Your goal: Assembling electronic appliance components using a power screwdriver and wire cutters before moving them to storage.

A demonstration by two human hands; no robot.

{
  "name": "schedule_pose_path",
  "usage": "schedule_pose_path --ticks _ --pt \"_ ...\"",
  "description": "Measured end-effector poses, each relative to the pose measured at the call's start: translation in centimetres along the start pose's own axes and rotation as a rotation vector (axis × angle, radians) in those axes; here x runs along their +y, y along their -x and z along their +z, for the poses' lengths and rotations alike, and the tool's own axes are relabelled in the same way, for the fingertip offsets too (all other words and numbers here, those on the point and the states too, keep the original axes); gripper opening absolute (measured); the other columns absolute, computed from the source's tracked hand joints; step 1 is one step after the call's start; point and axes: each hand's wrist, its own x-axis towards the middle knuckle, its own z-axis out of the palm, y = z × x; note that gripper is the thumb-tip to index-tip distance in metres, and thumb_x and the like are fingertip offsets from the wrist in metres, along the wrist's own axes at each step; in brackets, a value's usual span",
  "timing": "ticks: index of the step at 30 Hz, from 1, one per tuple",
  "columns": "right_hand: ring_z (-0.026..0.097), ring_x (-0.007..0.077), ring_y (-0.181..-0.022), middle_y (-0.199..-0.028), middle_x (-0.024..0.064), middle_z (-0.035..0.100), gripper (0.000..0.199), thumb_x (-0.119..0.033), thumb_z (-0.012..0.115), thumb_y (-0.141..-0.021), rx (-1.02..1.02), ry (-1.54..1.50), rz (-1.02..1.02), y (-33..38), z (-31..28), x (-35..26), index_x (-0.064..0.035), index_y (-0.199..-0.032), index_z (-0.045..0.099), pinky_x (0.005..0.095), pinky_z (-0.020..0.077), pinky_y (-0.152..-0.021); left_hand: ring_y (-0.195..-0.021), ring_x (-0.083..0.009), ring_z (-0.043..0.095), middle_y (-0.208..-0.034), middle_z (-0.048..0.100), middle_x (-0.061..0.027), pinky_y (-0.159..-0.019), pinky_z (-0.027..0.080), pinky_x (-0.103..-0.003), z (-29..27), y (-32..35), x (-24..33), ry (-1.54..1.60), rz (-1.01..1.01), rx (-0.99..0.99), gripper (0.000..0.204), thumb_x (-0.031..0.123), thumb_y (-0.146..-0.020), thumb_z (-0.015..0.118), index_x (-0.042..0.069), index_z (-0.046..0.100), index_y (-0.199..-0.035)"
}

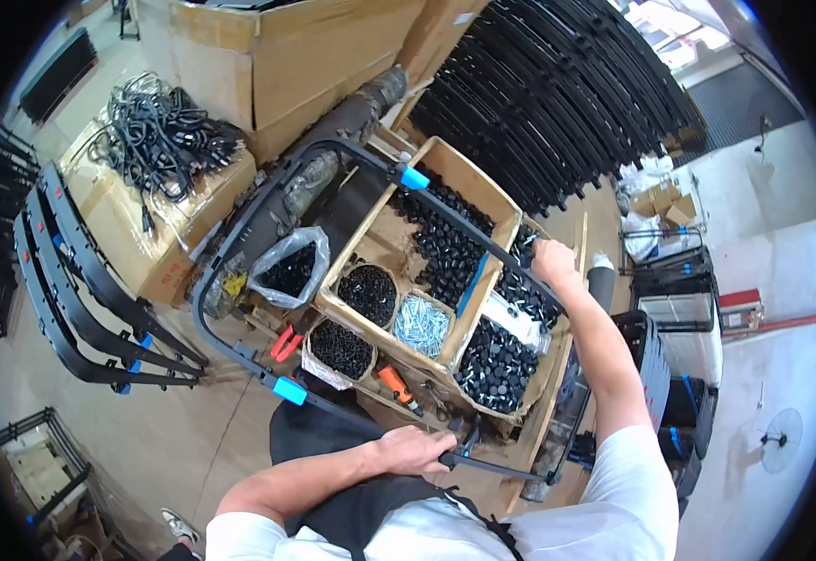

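Note:
A large black tubular frame (204, 290) with blue clips, one being the near blue clip (289, 391), lies tilted across a wooden parts box (384, 338). At its near bar, my left hand (414, 451) is closed around the tube, beside a small black bracket (469, 436). My right hand (555, 262) reaches to the far right compartment, over black fasteners (524, 251). Its fingers curl downward, and what they pinch is hidden. Below that hand in the same side of the box sit black round-headed knobs (497, 369) and a clear plastic bag (518, 323).
Small black screws (367, 294), silver screws (421, 325) and black caps (445, 243) fill other compartments. Red-handled pliers (286, 344) and an orange tool (397, 385) lie near the box. Coiled cables (169, 140) top a carton at left. Black frames (548, 93) stand stacked behind.

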Motion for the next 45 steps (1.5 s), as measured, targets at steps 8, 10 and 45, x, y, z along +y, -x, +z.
schedule_pose_path --ticks 8,10,45 --pt "0.076 0.0342 -0.105 -0.108 0.0172 0.079 0.026 -0.016 0.065 -0.087 0.116 -0.088 -0.052 0.7 0.8 0.0 -0.0067 -0.105 0.081 0.0468 0.0616 -0.090 -0.088 -0.0424 0.073 -0.109 0.070 -0.0212 -0.076 0.060 -0.054 -0.4 0.2 0.0 -0.032 0.063 0.030 0.061 0.043 -0.097 0.062 0.008 0.046 -0.145" --pt "0.076 0.0371 -0.101 -0.106 0.0192 0.079 0.026 -0.017 0.066 -0.085 -0.039 0.106 -0.098 0.3 1.1 0.3 -0.0065 -0.104 0.081 0.0488 0.0619 -0.088 -0.090 -0.0437 0.073 -0.106 0.072 -0.0239 -0.077 0.059 -0.054 -0.8 0.4 0.0 0.000 0.023 0.063 0.070 0.047 -0.095 0.067 0.006 0.041 -0.147" --pt "0.070 0.0465 -0.107 -0.108 0.0264 0.074 0.035 -0.028 0.071 -0.092 0.328 -0.598 -0.015 0.4 4.4 -2.7 -0.0034 -0.116 0.067 0.0548 0.0533 -0.098 -0.125 -0.0370 0.059 -0.135 0.059 -0.0167 -0.104 0.051 -0.047 0.8 0.4 1.7 -0.204 0.151 0.109 0.046 0.019 -0.093 0.068 0.007 0.054 -0.135"
